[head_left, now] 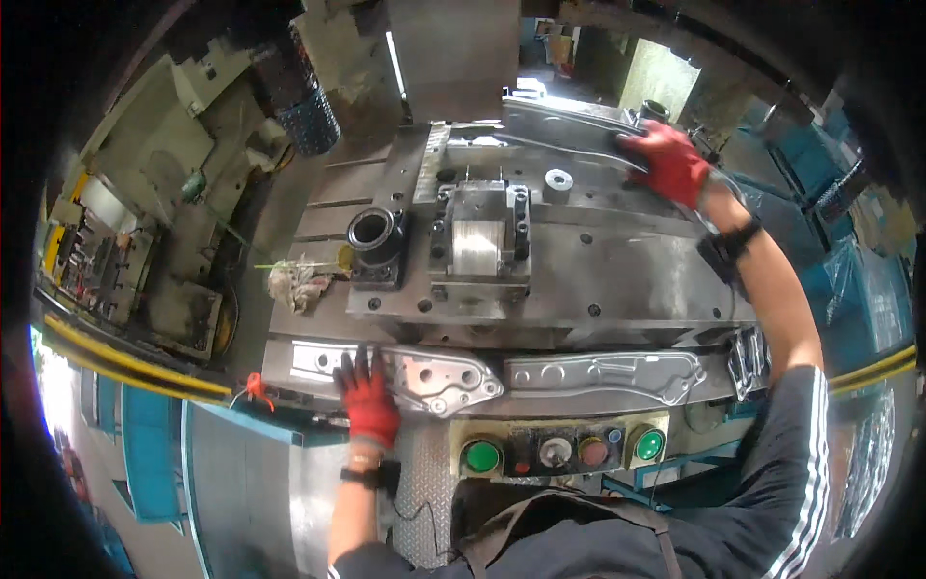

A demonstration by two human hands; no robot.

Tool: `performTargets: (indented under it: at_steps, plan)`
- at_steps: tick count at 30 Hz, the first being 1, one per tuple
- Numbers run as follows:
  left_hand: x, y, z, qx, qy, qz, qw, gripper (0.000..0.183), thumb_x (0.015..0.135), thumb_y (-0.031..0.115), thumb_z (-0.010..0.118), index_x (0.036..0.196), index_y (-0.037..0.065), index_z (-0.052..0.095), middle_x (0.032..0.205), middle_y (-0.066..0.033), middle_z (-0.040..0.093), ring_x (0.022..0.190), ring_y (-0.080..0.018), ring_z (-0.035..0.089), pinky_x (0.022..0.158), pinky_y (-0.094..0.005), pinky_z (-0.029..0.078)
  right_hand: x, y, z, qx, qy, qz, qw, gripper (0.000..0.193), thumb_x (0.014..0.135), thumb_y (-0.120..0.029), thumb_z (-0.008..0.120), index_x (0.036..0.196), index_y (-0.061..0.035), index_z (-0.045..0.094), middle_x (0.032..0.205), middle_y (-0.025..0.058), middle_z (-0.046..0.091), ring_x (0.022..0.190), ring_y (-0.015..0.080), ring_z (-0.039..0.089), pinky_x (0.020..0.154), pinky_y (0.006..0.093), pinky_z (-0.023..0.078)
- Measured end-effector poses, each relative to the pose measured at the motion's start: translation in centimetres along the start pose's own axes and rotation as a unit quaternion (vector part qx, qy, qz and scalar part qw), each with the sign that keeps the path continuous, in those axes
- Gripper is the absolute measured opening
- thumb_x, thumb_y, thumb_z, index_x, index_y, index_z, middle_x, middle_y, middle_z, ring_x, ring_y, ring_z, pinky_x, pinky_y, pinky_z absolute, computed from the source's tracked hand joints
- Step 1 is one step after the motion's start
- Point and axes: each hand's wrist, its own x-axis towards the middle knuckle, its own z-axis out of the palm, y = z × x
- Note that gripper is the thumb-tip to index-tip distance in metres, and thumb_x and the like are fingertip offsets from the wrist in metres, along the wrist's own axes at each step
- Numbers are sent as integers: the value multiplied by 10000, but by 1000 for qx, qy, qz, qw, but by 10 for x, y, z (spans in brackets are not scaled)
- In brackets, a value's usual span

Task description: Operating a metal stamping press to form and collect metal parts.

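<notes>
My left hand, in a red glove with dark fingertips, lies with fingers spread on a long stamped metal part at the press bed's front edge. This part has several round holes. Beside it on the right lies a second stamped metal part. My right hand, also red-gloved and slightly blurred, reaches to the far right of the bed. Its fingers are closed at the right end of a long grey metal part; the exact grip is partly hidden.
A steel die block stands mid-bed, with a black-rimmed guide bushing to its left and a crumpled rag farther left. A control box with green buttons sits at the front. More stacked metal parts lie front right.
</notes>
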Motion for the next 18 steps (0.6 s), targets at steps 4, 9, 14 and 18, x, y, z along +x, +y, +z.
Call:
performTargets:
  at_steps: [4, 9, 14, 18]
  plan:
    - [-50, -16, 10, -67, 56, -17, 996, 880, 678, 192, 706, 1455, 39, 320, 1495, -199, 323, 1405, -452, 219, 1157, -598, 116, 66, 21, 41, -33, -76, -40, 996, 536, 749, -339, 784, 1247, -227, 624, 1120, 151, 597, 1059, 345, 577, 874, 440, 477]
    - [-122, -37, 55, -96, 61, -61, 992, 794, 729, 168, 667, 1439, 38, 335, 1452, -224, 366, 1362, -455, 285, 1131, -607, 180, 97, 15, 72, 44, -161, -39, 985, 517, 805, -255, 735, 1297, -183, 594, 1433, 227, 424, 1319, 405, 400, 1071, 455, 366]
    - [-129, -6, 70, -167, -11, -101, 981, 667, 783, 214, 673, 1372, 16, 428, 1375, -264, 443, 1270, -456, 401, 1106, -538, 287, 95, 25, 89, 165, -193, 63, 965, 561, 882, -322, 649, 1403, -203, 478, 1486, 227, 328, 1367, 408, 324, 1107, 478, 317]
    - [-112, 12, 80, -335, -175, -104, 920, 750, 811, 355, 725, 1388, -8, 414, 1345, -267, 493, 1224, -397, 499, 1031, -423, 422, 58, -6, 71, -16, -150, 128, 980, 654, 889, -375, 623, 1474, -262, 353, 1450, 221, 353, 1337, 446, 331, 1074, 574, 319]
